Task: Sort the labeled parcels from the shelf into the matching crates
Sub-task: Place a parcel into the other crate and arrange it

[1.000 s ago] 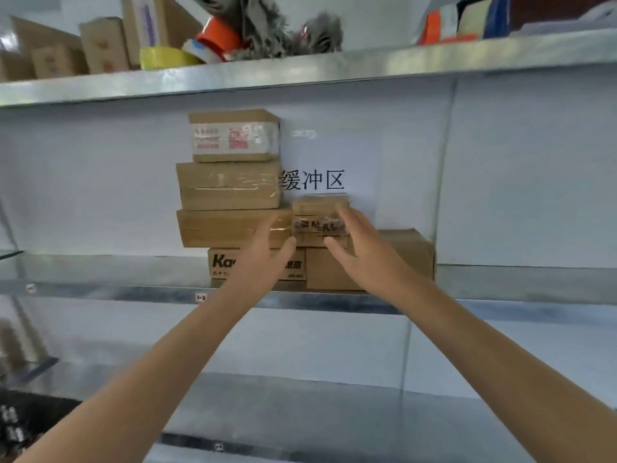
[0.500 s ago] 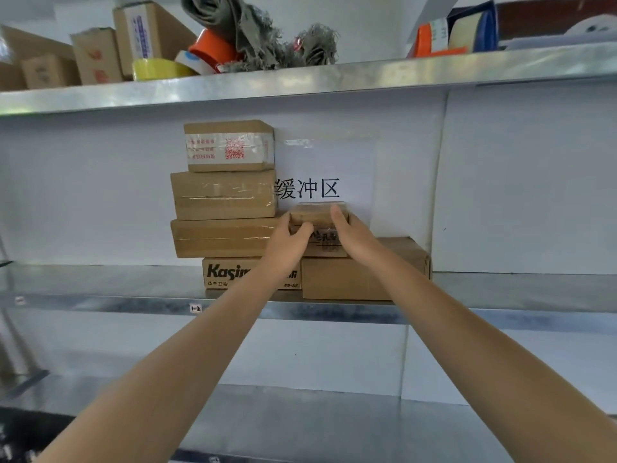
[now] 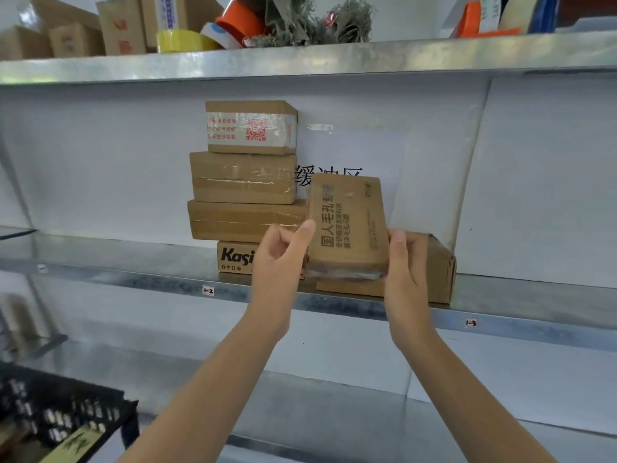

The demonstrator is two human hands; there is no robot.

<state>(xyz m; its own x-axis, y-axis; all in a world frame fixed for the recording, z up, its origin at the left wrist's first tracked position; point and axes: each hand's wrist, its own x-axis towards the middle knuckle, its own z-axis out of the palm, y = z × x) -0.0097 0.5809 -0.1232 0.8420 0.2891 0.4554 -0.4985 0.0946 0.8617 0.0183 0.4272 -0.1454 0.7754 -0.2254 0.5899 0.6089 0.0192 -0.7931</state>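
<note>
Both hands clasp a small printed cardboard parcel point(image 3: 347, 225) between them, left hand point(image 3: 278, 259) gripping its left edge, right hand point(image 3: 404, 262) its right, lifted tilted above the larger box point(image 3: 437, 265) on the metal shelf point(image 3: 133, 279).

One wide-angle camera on the person's head faces forward at the middle shelf point(image 3: 133, 279) from close by. The upper shelf point(image 3: 300, 58) crosses the frame's top; a black crate point(image 3: 66, 412) shows bottom left.
</note>
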